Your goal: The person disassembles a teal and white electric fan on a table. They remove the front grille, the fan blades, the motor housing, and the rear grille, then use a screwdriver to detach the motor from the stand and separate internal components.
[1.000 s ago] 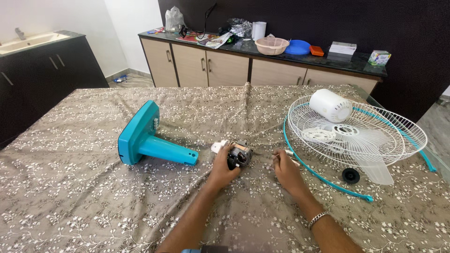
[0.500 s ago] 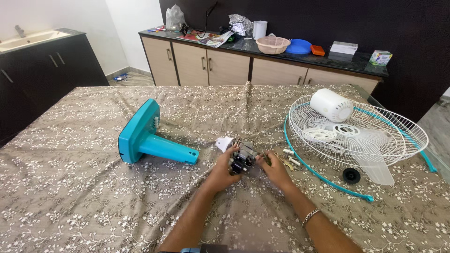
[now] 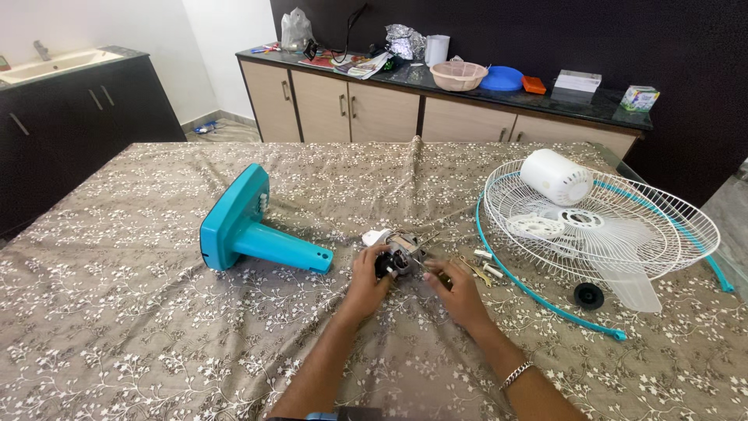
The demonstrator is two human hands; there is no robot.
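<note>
My left hand [image 3: 366, 277] grips a small fan motor [image 3: 402, 251] with copper windings, on the patterned cloth of the table [image 3: 156, 327]. My right hand [image 3: 458, 290] is just right of the motor, fingers pinched on a small thin part that I cannot make out, held against the motor's side. A small white piece [image 3: 375, 235] lies behind the motor. Several loose screws [image 3: 485, 268] lie to the right of my right hand. A teal fan base [image 3: 238, 226] lies on its side to the left.
At the right lies a white wire fan grille [image 3: 670, 226] with a white motor cover [image 3: 555, 177] and a translucent fan blade [image 3: 623, 269] on it, a teal rim ring [image 3: 538, 295] and a black knob [image 3: 588, 295]. Cabinets with a cluttered counter [image 3: 576, 101] stand behind.
My right hand moved left from the loose screws to the motor, now pinching something small against it. My left hand has turned the motor a little.
</note>
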